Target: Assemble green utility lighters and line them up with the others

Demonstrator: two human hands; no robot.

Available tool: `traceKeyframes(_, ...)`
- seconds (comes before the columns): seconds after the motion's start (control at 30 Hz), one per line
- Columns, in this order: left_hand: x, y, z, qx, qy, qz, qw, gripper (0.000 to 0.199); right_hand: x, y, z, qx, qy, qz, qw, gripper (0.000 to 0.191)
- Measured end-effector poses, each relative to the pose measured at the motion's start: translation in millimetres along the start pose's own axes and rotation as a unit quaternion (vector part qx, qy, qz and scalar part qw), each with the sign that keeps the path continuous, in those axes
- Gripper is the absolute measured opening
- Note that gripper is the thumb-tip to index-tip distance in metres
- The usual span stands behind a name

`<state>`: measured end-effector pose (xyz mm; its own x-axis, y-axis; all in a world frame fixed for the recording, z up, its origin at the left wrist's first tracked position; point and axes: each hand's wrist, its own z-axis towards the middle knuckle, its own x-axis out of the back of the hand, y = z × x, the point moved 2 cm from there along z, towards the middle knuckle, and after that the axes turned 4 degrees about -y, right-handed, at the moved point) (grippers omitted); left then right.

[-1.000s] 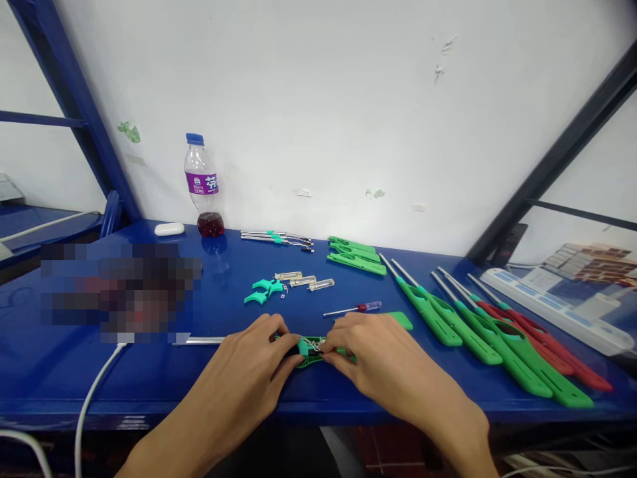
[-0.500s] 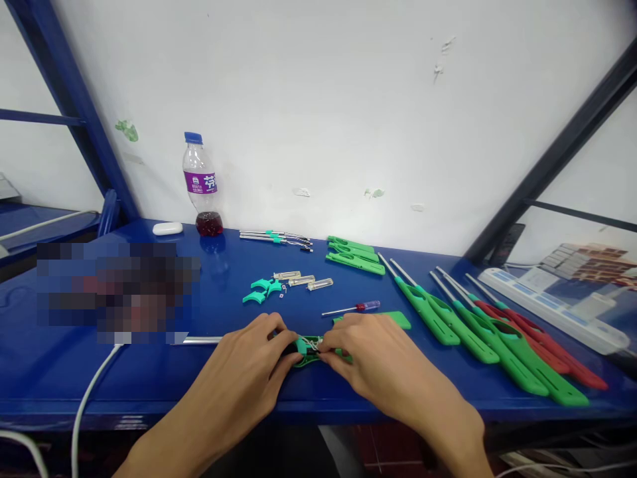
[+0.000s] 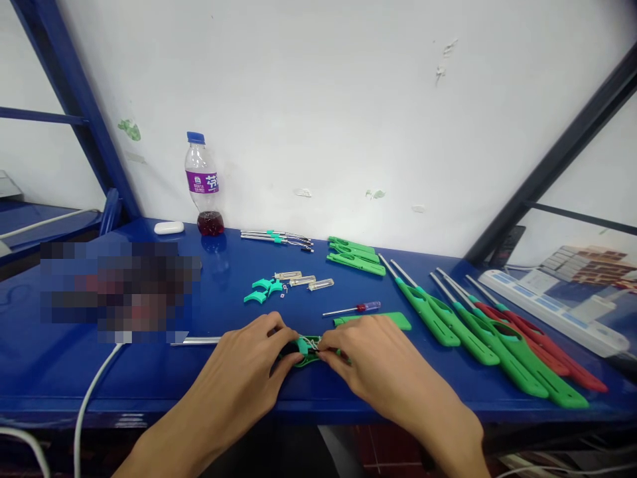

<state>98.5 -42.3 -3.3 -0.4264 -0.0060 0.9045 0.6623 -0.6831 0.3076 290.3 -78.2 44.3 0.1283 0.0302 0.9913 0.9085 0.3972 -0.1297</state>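
Note:
A half-open green gas lighter body lies near the table's front edge, its inside facing up. Its metal tube sticks out to the left, past my left hand. That hand is closed on the lighter, thumb and fingers pinching at a teal trigger. From the other side, my right hand is closed on the lighter body, its fingertips by thin pale wires and a dark part. What lies between those fingertips is mostly hidden. Just behind the right hand rests a green cover half.
Behind the hands lie a screwdriver, teal triggers, clear fuel tanks, tubes with wires and green shells. Several assembled lighters and a power strip occupy the right. A bottle stands back left.
Both hands stay at the same spot on the lighter, with hardly any finger movement. The whole view has shifted very slightly.

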Motion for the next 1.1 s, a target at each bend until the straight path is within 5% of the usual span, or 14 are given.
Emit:
traceKeyframes(0.93, -4.1, -4, -1, 0.02, -0.024, -0.035, 0.999, 0.016, 1, -5, -12, -0.013, -0.028, 0.072, 0.997, 0.011)
traceKeyframes(1.1, -3.1, -4, 1, 0.025, -0.034, -0.024, 0.999, 0.02, 15, 9, -13, -0.035, 0.055, 0.049, 0.997, 0.019)
